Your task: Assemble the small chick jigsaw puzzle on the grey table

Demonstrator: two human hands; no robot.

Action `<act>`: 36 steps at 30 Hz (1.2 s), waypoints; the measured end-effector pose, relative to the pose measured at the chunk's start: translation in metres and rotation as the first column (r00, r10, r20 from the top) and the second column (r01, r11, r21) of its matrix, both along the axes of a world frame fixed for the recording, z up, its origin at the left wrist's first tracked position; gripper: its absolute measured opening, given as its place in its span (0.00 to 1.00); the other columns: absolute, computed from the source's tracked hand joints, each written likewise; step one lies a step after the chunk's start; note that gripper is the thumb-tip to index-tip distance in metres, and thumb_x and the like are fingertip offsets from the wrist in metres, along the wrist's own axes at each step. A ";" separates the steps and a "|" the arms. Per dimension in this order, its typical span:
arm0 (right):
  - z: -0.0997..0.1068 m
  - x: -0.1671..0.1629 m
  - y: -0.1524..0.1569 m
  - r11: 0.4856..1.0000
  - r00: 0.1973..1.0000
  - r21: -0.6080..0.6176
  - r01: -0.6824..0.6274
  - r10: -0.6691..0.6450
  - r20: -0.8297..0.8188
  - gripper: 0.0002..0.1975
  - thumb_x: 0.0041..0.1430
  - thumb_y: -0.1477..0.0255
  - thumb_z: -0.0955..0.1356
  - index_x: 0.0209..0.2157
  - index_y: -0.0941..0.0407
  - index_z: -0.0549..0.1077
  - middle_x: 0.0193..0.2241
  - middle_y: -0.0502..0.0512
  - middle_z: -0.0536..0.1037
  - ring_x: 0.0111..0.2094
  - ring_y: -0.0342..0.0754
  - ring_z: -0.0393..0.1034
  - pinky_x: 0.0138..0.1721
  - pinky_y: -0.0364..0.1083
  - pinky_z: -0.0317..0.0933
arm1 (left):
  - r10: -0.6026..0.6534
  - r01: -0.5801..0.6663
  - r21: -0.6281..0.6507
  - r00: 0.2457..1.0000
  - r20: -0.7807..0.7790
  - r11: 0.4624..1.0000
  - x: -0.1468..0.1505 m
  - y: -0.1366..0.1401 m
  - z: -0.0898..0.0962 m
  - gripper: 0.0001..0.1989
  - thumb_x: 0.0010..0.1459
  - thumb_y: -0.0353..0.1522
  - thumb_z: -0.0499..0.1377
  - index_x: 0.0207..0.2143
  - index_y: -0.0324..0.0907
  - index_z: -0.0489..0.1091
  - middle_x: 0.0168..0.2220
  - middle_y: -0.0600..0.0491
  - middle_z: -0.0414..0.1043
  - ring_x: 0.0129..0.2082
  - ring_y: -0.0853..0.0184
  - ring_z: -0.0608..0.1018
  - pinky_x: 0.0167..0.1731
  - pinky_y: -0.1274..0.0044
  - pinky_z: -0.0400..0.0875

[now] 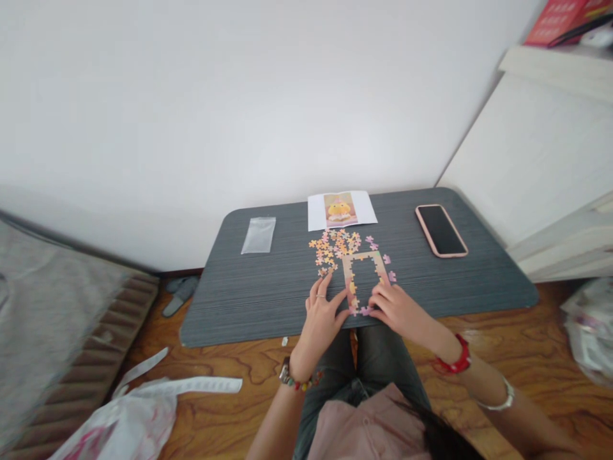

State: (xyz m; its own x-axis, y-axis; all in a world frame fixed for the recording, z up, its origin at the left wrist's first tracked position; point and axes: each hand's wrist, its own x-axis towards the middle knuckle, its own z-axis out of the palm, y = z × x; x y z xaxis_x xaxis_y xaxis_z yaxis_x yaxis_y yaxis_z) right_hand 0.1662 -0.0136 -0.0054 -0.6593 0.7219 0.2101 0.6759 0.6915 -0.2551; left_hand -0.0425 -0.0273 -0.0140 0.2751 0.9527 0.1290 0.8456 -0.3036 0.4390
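Observation:
A partly joined jigsaw border point(348, 281) lies on the table in front of me, its middle showing bare tabletop. My left hand point(324, 311) rests at the border's lower left, fingers spread, thumb and fingertips by the left side. At the lower right, my right hand point(395, 310) has its fingers drawn together, pinching at a purple puzzle piece point(365, 311) on the bottom row; its fingertips are partly hidden. Several loose orange and yellow puzzle pieces point(338, 243) are heaped beyond the border. A few purple pieces point(392, 276) lie along its right side.
On the dark table point(268, 287) a printed picture sheet point(366, 207) lies at the back, against the wall. To the left is a clear plastic bag point(259, 235); to the right, a phone in a pink case point(441, 230). The table's front edge is close to my lap.

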 end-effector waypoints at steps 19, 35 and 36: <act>-0.011 -0.026 -0.010 1.000 0.999 0.024 0.016 -0.017 0.045 0.04 0.57 0.72 0.66 0.34 0.58 0.69 0.32 0.55 0.70 0.36 0.49 0.65 0.35 0.48 0.57 | 0.014 -0.014 0.004 0.998 0.053 1.000 0.000 -0.015 -0.002 0.20 0.52 0.28 0.59 0.48 0.51 0.66 0.60 0.49 0.48 0.59 0.54 0.54 0.53 0.60 0.58; -0.016 -0.025 -0.010 1.000 1.000 0.006 0.010 -0.010 0.013 0.04 0.56 0.72 0.66 0.34 0.58 0.68 0.33 0.55 0.70 0.36 0.49 0.65 0.36 0.48 0.59 | 0.031 -0.031 -0.004 0.999 0.038 1.000 0.003 -0.013 -0.002 0.19 0.52 0.28 0.59 0.47 0.50 0.67 0.60 0.48 0.48 0.58 0.54 0.54 0.52 0.59 0.59; -0.016 -0.025 -0.010 1.000 1.000 0.004 0.010 -0.010 0.015 0.04 0.56 0.72 0.66 0.34 0.58 0.68 0.33 0.55 0.70 0.36 0.49 0.65 0.35 0.48 0.59 | 0.030 -0.030 -0.005 0.999 0.038 1.000 0.003 -0.013 -0.002 0.19 0.52 0.28 0.59 0.47 0.50 0.67 0.60 0.48 0.48 0.58 0.54 0.54 0.52 0.59 0.59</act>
